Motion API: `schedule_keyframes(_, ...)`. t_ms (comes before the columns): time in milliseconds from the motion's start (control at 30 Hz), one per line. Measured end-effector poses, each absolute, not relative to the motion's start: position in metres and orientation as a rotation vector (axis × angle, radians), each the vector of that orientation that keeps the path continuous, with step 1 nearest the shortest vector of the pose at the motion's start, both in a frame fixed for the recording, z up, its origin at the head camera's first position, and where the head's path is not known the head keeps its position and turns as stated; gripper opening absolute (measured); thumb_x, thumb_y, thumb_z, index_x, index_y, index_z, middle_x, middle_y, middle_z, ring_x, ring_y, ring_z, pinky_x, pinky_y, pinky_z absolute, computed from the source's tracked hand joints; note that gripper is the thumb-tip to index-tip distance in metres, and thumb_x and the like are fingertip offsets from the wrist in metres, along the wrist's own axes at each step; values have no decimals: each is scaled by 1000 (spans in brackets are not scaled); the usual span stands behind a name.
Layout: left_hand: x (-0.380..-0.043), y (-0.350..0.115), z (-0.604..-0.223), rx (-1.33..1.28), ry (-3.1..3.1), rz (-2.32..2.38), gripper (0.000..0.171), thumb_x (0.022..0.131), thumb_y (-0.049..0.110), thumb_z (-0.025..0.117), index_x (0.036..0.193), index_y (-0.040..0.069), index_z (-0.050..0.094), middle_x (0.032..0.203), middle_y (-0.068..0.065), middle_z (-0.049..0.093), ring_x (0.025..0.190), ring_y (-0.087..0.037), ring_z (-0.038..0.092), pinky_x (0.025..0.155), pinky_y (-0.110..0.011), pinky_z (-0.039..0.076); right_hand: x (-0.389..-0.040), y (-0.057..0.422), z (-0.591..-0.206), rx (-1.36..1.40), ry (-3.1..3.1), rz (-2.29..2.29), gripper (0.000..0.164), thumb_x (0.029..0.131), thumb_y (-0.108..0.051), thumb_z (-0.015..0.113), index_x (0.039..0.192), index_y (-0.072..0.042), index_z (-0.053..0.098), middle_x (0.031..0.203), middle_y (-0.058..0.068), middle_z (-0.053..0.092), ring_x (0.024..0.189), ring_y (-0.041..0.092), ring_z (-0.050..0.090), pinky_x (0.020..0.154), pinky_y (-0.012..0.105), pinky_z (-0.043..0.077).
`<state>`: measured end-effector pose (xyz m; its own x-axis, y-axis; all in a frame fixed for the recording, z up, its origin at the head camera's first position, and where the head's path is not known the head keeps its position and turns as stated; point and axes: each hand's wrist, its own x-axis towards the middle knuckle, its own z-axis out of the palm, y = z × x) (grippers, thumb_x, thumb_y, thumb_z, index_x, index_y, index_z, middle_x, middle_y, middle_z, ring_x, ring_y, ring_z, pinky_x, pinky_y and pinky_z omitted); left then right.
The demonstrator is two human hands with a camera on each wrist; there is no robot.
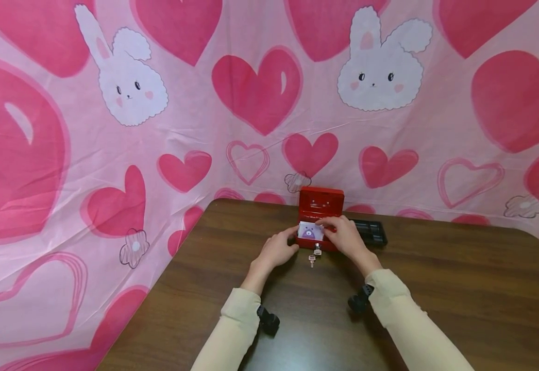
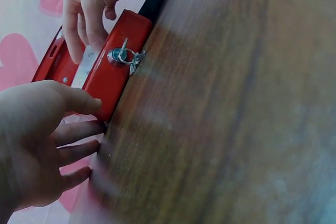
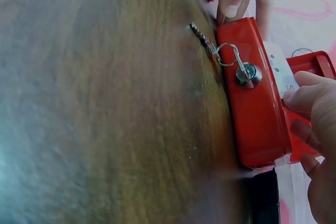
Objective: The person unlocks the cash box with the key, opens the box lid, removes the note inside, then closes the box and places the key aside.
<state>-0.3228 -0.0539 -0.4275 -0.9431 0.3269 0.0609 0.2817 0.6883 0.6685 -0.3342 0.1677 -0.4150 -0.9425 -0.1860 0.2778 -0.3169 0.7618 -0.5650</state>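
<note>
Fingers of the left hand (image 1: pixel 279 250) are spread apart, with the thumb against the front of the red box (image 3: pixel 260 124) at its left corner, an arrangement that probably braces the box; thumb and forefinger of the right hand (image 1: pixel 343 234) appear pinched on the edge of the bear-printed card (image 1: pixel 310 231), which sits inside the box between both hands. With the lid (image 1: pixel 321 202) raised at the rear, access is from above, while the keys (image 1: pixel 318 251) hang at the front lock and the black tray (image 1: pixel 371 233) lies beside the box, presumably out of the way.
</note>
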Motion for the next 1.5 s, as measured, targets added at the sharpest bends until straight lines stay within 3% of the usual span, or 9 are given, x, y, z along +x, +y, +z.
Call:
schedule_keyframes(267,-323,-54,-429,514,2825,1108,57,96,22,62,150,23,45,140,-6,61,129,-27,56,108,-53,43,-326,170,-414,353,-2657,1072,33,96,-19,64,129,-16,67,129,11,65,119,33,59,107,56,44)
schedule_keyframes(533,-323,-54,-429,503,2821,1117,58,96,22,62,151,23,44,141,-6,60,129,-28,55,108,-54,43,-314,176,-404,339,-2490,1156,31,96,-14,63,127,-12,68,114,13,67,101,29,60,98,53,52)
schedule_keyframes(800,-322,-54,-427,512,2811,1121,58,96,22,63,151,22,44,141,-6,60,129,-28,55,107,-54,43,-304,183,-400,293,-2486,1189,31,99,-17,61,129,-13,67,114,11,66,102,26,58,96,50,53)
schedule_keyframes(967,-323,-54,-428,498,2818,1114,58,96,22,63,151,23,43,141,-6,60,130,-27,55,108,-54,43,-296,189,-397,282,-2469,1197,31,100,-20,60,129,-14,67,114,9,66,98,22,57,88,35,54)
schedule_keyframes(1133,-324,-54,-428,497,2831,1110,58,95,22,63,151,23,44,140,-7,60,128,-27,56,107,-54,44,-293,197,-398,297,-2442,1211,31,100,-19,58,129,-13,67,117,10,65,97,21,55,81,17,46)
schedule_keyframes(1500,-325,-54,-430,494,2841,1104,60,95,23,63,151,24,44,140,-6,61,129,-27,56,108,-54,43,-279,224,-381,377,-2515,1244,34,100,-17,58,131,-5,64,122,16,66,101,14,53,84,14,42)
